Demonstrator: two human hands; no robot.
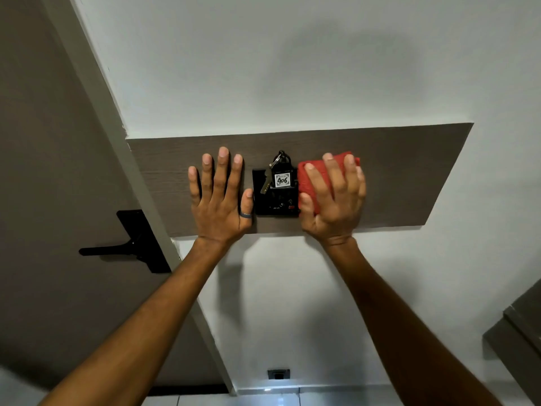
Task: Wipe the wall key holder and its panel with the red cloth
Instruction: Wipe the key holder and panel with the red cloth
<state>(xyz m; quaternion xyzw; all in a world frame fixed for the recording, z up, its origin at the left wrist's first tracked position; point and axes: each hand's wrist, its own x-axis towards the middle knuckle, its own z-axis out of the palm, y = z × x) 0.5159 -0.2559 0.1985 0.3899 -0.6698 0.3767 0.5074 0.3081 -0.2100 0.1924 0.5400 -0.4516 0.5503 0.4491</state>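
Observation:
A black key holder (pixel 263 205) is mounted in the middle of a brown wood-grain wall panel (pixel 409 171). A key and a tag reading 406 (pixel 282 179) hang in it. My right hand (pixel 333 197) presses a folded red cloth (pixel 310 177) flat against the panel, touching the holder's right edge. My left hand (pixel 219 194) lies flat on the panel just left of the holder, fingers spread, thumb near the holder's edge, holding nothing. A grey ring sits on its thumb.
A grey-brown door with a black lever handle (pixel 128 247) stands left of the panel, behind a pale door frame (pixel 117 118). White wall surrounds the panel. A wall socket (pixel 278 373) sits low down. A dark furniture edge (pixel 518 326) juts in at the right.

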